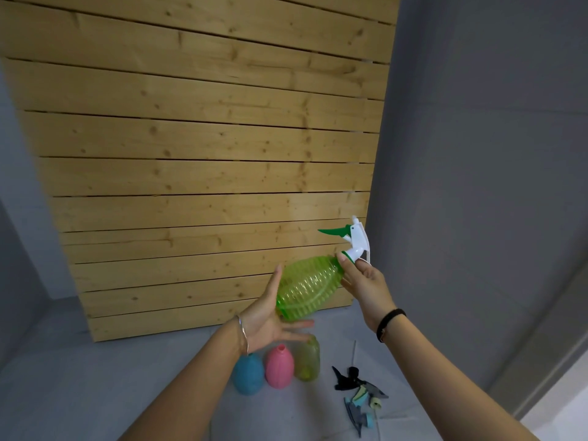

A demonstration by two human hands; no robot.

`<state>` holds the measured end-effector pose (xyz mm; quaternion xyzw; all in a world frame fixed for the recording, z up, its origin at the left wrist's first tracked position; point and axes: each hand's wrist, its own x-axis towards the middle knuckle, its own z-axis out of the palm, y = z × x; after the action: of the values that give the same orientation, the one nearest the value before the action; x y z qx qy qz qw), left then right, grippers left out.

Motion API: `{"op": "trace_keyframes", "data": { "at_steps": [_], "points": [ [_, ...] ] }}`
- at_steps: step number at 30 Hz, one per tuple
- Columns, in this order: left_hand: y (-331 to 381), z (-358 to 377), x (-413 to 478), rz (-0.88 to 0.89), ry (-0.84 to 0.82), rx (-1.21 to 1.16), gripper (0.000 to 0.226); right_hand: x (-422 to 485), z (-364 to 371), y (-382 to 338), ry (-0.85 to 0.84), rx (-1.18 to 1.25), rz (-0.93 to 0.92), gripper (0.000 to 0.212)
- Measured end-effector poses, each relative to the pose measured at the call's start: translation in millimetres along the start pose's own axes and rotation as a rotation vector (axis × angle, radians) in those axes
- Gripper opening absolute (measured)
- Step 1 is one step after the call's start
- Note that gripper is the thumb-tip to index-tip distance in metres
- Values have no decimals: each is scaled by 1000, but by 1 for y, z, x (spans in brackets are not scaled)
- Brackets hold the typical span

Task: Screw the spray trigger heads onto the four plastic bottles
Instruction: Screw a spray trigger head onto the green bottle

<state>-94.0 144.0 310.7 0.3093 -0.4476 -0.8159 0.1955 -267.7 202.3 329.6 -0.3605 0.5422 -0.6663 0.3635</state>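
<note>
I hold a ribbed green bottle [307,286] tilted in the air, neck pointing up and to the right. My left hand [270,316] cradles its base with fingers spread. My right hand [366,281] pinches the green collar of a white spray trigger head [356,241], which sits on the bottle's neck. Below, on the grey surface, stand a blue bottle [248,375], a pink bottle [279,367] and a yellow-green bottle [307,361], all without heads. Several loose trigger heads [358,394] lie to their right.
A tall panel of wooden slats [203,148] leans against the grey wall behind the bottles. The grey wall [477,154] continues on the right. A thin white tube [353,351] lies near the loose heads.
</note>
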Motion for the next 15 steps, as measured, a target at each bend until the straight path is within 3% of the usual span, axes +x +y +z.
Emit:
{"op": "trace_keyframes", "data": {
  "at_steps": [2,7,10,15],
  "points": [
    [-1,1,1,-56,58,63,77,0,2,-2,6,19,-11,20],
    [-2,3,-1,220,98,88,43,1,-3,-4,59,74,40,29],
    [-4,-1,-2,242,92,168,58,-1,-1,-3,38,56,92,32],
    [-8,-1,0,317,126,565,87,-3,6,-1,-38,-13,107,25]
  ]
}}
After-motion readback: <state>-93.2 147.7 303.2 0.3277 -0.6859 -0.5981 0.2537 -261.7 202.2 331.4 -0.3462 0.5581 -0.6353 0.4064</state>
